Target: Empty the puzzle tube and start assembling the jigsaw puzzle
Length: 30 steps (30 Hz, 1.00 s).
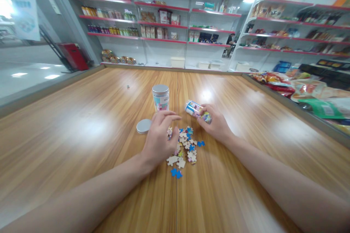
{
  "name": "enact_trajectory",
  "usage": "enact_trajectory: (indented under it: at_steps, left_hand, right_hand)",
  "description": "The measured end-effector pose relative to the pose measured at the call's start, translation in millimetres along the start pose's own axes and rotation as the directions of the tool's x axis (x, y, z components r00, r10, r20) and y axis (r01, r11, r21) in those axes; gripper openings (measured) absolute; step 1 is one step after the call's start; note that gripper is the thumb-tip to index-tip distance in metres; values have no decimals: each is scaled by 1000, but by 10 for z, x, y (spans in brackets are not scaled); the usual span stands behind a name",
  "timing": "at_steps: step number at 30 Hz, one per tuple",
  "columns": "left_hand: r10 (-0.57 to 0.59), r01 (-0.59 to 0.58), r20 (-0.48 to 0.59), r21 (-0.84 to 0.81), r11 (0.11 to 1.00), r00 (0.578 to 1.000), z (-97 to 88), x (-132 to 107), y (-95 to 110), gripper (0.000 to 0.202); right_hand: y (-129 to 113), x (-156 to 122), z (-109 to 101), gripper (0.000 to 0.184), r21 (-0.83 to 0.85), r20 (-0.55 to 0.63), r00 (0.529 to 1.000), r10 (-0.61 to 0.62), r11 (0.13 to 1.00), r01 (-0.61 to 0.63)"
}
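My right hand (216, 125) is wrapped round a small printed tin (197, 111), held tilted on its side just above the wooden table (82, 131). Below it lies a loose heap of jigsaw pieces (186, 149), several white-backed and some blue. My left hand (160, 136) hovers over the left edge of that heap with its fingers curled and pinched together, and a small piece shows at its fingertips. A second tin (160, 97) with a silver lid stands upright behind my left hand. A loose silver lid (143, 126) lies flat on the table to its left.
Store shelves with red edges (164, 7) full of packaged goods line the back and right walls. A low counter with bagged snacks (306, 91) runs along the table's right side. A red box (72, 56) stands by the glass wall at the left.
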<state>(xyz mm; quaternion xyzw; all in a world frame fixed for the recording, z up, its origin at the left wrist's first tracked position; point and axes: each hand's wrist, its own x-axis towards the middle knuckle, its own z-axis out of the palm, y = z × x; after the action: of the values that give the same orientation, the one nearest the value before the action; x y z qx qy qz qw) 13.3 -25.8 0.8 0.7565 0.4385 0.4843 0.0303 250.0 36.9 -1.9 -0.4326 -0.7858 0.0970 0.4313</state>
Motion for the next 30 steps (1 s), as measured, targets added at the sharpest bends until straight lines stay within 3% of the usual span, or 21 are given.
enact_trajectory:
  at_steps: [3,5,8,12,15,19,23,26,28,30]
  left_hand:
    - [-79,93,-287,33,995,955,-16,64,-161,51]
    - [-212,198,-337,-77,977,917,21,91,-305,68]
    - [-366,300,-247,-265,916,897,107,107,-481,78]
    - [-416,334,-138,-397,855,899,158,135,-586,83]
    - [-420,347,-80,-437,830,904,136,170,-627,82]
    - [-326,299,-33,-320,899,945,99,186,-669,82]
    - [-366,358,-19,-167,919,930,81,170,-667,87]
    - [-371,369,8,-134,920,928,70,163,-647,89]
    - [-350,349,19,-121,929,937,69,162,-633,88]
    - [-334,334,23,-117,935,942,77,163,-615,85]
  right_hand:
    - [97,-14,44,37,-162,-83,988,131,976,-143]
    - [131,-14,44,46,-238,-134,976,172,950,-200]
    - [161,9,25,47,-153,-152,965,212,960,-235]
    - [262,51,39,65,127,-205,935,288,955,-267]
    - [344,57,76,74,166,-178,930,321,942,-293]
    - [356,22,110,67,105,-151,928,340,939,-327]
    - [325,2,107,84,2,-172,912,372,926,-377]
    - [269,15,62,84,-93,-324,907,268,945,-313]
    - [186,17,25,71,-141,-438,891,123,969,-203]
    - [68,2,4,55,-149,-451,892,-26,988,-46]
